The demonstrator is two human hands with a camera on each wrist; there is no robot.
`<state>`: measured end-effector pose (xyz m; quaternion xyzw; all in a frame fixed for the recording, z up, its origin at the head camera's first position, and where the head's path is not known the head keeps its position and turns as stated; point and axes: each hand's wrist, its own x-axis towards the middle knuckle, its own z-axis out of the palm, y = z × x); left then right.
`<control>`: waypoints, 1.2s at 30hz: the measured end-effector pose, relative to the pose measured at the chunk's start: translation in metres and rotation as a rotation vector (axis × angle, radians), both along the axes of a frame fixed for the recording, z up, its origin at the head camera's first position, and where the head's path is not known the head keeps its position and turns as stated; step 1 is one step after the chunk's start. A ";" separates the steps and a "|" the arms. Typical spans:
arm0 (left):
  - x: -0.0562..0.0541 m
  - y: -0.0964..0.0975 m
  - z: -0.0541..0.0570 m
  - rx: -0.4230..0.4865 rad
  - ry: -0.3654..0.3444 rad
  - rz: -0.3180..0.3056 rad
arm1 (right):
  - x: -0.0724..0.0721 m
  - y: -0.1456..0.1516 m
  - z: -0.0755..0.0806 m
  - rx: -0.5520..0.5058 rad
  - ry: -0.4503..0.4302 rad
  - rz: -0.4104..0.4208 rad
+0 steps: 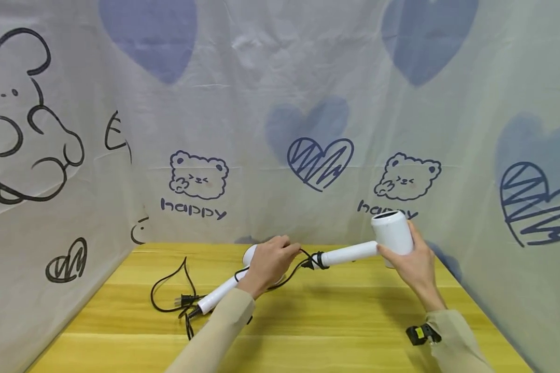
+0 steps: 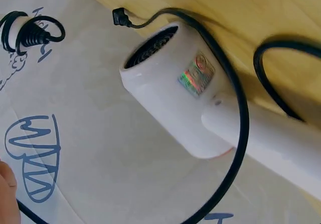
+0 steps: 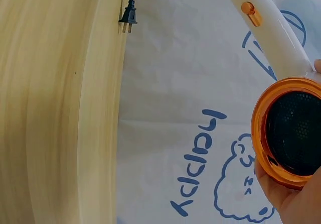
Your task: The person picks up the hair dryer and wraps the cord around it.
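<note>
My right hand [image 1: 417,264] grips the barrel of a white hair dryer [image 1: 392,234], raised over the back right of the table. Its handle points left, with black cord [image 1: 323,260] wound round the end. An orange ring [image 3: 261,133] circles its dark mesh in the right wrist view. My left hand [image 1: 271,259] pinches a stretch of that cord left of the handle end. Below and behind the left hand lies a second white hair dryer [image 1: 221,292], partly hidden. The left wrist view shows its barrel [image 2: 160,93] with a shiny sticker, a black cord looping across in front.
The second dryer's black cord and two-pin plug [image 1: 184,300] lie on the left of the wooden table [image 1: 345,321]. Another plug [image 3: 129,15] hangs near the table edge in the right wrist view. Printed cloth [image 1: 261,202] walls the back and sides.
</note>
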<state>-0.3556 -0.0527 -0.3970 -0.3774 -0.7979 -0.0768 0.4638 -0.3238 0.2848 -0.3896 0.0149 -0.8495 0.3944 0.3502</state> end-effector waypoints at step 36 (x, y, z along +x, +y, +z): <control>0.006 0.006 -0.002 0.247 -0.688 -0.237 | 0.004 0.013 0.002 -0.323 -0.260 0.438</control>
